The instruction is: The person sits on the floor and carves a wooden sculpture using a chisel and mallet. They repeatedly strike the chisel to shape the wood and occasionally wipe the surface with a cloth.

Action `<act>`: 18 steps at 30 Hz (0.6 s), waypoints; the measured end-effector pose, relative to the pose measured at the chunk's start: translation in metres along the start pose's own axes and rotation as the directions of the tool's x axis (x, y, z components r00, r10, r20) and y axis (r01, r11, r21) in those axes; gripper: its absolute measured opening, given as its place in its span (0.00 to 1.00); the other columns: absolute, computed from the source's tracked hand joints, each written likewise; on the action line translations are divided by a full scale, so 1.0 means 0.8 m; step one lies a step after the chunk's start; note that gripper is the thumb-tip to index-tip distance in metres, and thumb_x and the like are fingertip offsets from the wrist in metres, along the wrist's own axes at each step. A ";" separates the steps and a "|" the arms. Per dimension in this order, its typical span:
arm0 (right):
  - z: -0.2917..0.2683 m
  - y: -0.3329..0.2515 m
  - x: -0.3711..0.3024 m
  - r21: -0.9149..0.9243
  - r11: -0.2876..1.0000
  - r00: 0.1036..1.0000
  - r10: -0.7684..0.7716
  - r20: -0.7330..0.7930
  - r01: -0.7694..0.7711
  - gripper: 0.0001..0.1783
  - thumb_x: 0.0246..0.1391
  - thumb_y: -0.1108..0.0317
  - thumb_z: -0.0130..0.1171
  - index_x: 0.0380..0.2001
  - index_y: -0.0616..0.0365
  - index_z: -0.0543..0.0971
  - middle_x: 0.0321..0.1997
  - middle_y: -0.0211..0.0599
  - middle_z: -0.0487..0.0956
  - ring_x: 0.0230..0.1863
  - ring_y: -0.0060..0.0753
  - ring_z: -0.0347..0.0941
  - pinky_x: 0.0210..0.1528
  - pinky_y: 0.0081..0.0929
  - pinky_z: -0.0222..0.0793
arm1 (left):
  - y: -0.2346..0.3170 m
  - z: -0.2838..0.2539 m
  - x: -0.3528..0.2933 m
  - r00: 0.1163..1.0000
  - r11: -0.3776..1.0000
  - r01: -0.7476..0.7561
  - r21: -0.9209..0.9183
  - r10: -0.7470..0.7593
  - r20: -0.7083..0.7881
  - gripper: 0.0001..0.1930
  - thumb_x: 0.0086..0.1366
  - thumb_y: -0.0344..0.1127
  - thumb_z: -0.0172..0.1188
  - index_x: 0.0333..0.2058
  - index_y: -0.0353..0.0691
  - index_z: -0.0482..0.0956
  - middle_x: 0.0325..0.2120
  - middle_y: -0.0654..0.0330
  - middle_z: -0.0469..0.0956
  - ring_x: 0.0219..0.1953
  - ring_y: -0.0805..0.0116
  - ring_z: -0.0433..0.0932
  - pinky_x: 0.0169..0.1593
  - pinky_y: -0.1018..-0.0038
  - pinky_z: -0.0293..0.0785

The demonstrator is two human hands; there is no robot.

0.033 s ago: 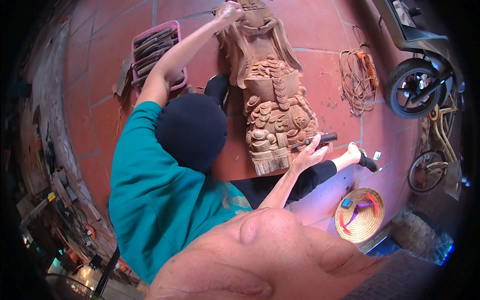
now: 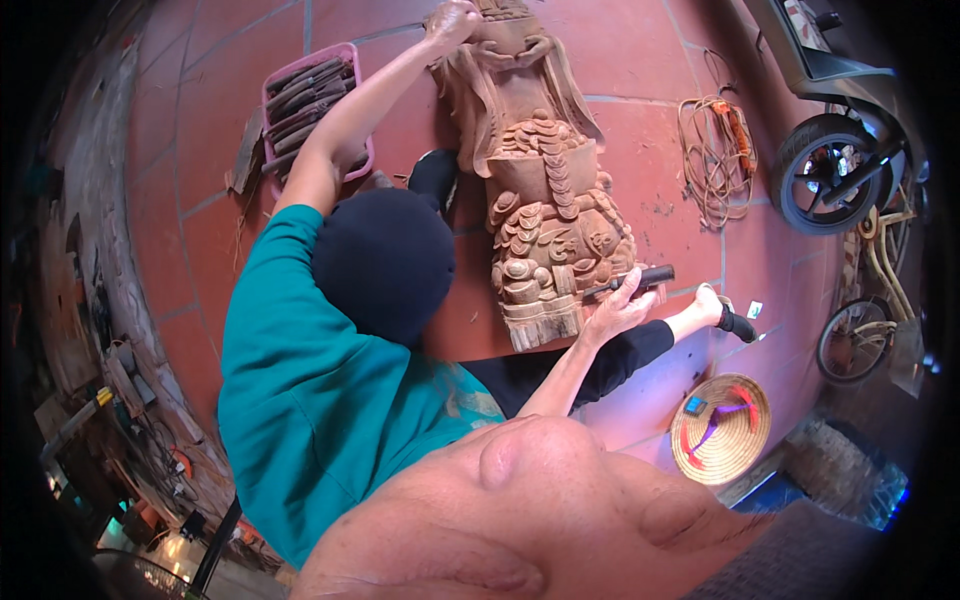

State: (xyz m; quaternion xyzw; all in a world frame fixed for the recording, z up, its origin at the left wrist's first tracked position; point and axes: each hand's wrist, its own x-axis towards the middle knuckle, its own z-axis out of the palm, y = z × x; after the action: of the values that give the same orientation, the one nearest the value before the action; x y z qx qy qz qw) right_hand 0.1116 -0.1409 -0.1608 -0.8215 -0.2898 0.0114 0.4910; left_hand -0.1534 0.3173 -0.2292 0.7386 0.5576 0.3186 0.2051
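Observation:
A reddish-brown carved wooden statue [image 2: 530, 190] lies lengthwise on the floor in front of me, covered with relief of coins, ingots and folds. At its far end, my left hand [image 2: 453, 22] is closed in a fist against the upper left edge; what is inside the fingers is hidden. My right hand [image 2: 620, 312] is closed around a chisel [image 2: 655, 275] with a dark handle, beside the statue's near right corner. The chisel's thin blade points left, against the carved base.
On the left stands a pink basket [image 2: 368, 100] of dark-handled tools. An orange cord [image 2: 718, 170] lies coiled to the right, near a motorbike wheel [image 2: 828, 175]. A woven round hat or basket [image 2: 745, 440] sits lower right. My bent knee [image 2: 385, 265] is beside the statue.
My left hand has shifted very slightly to the left at the statue's far end. My right hand and the chisel look unmoved.

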 end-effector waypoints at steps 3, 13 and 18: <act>0.006 0.011 0.002 -0.028 0.999 1.000 0.017 -0.001 -0.017 0.29 0.66 0.50 0.58 0.43 0.74 0.76 0.38 0.55 0.80 0.37 0.48 0.78 0.40 0.43 0.72 | -0.001 0.019 -0.005 0.998 0.984 -0.015 0.176 0.026 -0.062 0.14 0.59 0.46 0.62 0.34 0.44 0.89 0.32 0.52 0.86 0.34 0.57 0.86 0.43 0.62 0.79; 0.006 0.007 0.003 -0.073 0.997 1.000 0.018 0.008 -0.017 0.31 0.66 0.48 0.57 0.44 0.76 0.75 0.38 0.60 0.79 0.38 0.57 0.77 0.42 0.48 0.70 | 0.016 0.008 -0.004 0.999 0.997 0.030 0.068 -0.029 -0.021 0.13 0.57 0.40 0.58 0.32 0.40 0.87 0.35 0.46 0.84 0.38 0.48 0.85 0.44 0.56 0.81; 0.004 0.013 0.002 -0.065 0.997 0.999 0.037 0.006 -0.037 0.29 0.66 0.51 0.57 0.45 0.75 0.75 0.39 0.61 0.79 0.41 0.58 0.77 0.44 0.48 0.70 | 0.031 0.006 -0.010 0.984 0.974 -0.179 0.136 0.175 0.040 0.13 0.58 0.39 0.58 0.32 0.38 0.87 0.33 0.45 0.84 0.38 0.45 0.84 0.44 0.55 0.81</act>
State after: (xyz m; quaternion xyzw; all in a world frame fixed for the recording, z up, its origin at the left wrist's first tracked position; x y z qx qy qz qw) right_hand 0.1170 -0.1409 -0.1703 -0.8421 -0.2764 0.0141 0.4629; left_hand -0.1339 0.3022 -0.2183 0.8023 0.5074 0.2855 0.1316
